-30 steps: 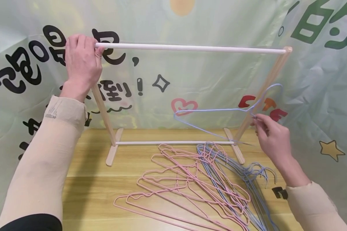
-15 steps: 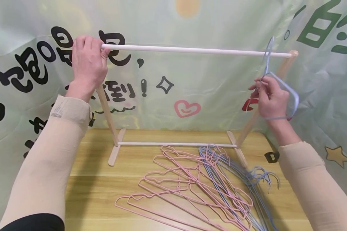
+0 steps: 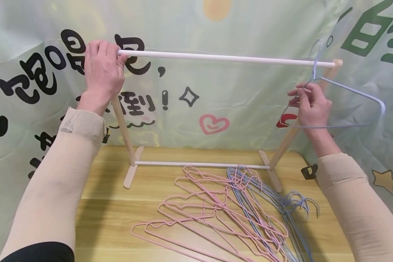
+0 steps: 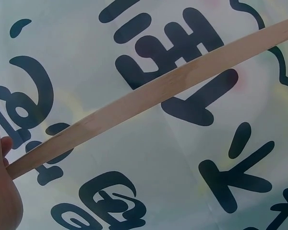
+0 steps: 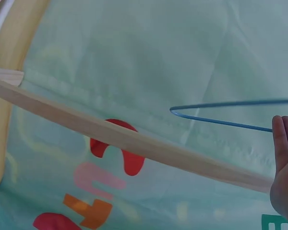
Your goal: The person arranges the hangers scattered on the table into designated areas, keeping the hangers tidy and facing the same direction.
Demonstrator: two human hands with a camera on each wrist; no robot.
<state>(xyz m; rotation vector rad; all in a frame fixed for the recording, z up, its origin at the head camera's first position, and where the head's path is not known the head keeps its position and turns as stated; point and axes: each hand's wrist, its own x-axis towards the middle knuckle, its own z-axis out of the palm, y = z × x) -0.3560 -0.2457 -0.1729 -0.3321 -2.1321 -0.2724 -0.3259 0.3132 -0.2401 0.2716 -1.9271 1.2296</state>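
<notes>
My left hand [image 3: 104, 71] grips the rack's upper left corner, beside the end of the white top rod [image 3: 216, 58]. In the left wrist view only its edge shows, at the top of the wooden upright [image 4: 144, 97]. Near the rod's right end, my right hand [image 3: 314, 109] pinches a blue wire hanger [image 3: 353, 90] just below its neck. The hanger's hook rises past the rod; whether it rests on the rod I cannot tell. One blue corner of the hanger sticks out beyond my fingers [image 5: 281, 143] in the right wrist view.
Several pink hangers [image 3: 215, 211] lie overlapped on the wooden table [image 3: 118, 225]. Several blue hangers [image 3: 286, 205] lie partly under them, to the right. A white lower rod [image 3: 183, 163] joins the rack's wooden feet [image 3: 131, 176]. A printed cloth [image 3: 249, 22] hangs behind.
My right hand has risen with the blue hanger from mid-height up to the top rod, and the hanger has swung round to point right. My left hand keeps its grip on the rack corner.
</notes>
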